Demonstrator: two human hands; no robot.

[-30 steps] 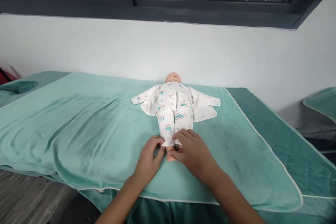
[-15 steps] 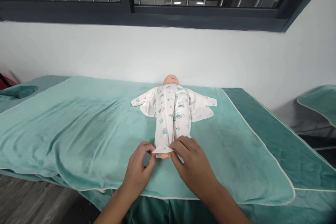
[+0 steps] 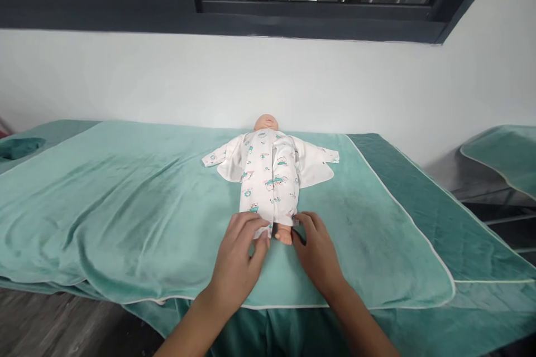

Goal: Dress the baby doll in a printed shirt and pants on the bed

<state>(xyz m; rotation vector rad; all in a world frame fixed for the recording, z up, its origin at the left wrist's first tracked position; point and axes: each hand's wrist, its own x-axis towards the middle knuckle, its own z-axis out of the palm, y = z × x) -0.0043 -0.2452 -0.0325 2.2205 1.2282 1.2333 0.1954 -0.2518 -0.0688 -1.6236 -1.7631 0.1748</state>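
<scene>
A baby doll (image 3: 266, 122) lies on its back on a light green towel (image 3: 125, 201), head toward the wall. It wears a white printed romper (image 3: 268, 178) with the sleeves spread sideways. My left hand (image 3: 238, 259) pinches the cuff of the romper's left leg, fingers curled over the fabric. My right hand (image 3: 316, 254) grips the cuff of the right leg, beside a bare doll foot (image 3: 285, 234) that sticks out between my two hands.
The towel covers a darker green bed (image 3: 439, 217) set against a white wall under a dark-framed barred window. Another green-covered bed (image 3: 502, 156) stands at the right. A dark green cloth (image 3: 19, 148) lies at the far left.
Both hands shifted from the middle of the doll's feet to the two leg cuffs. The romper legs now sit higher and one bare foot shows between the hands.
</scene>
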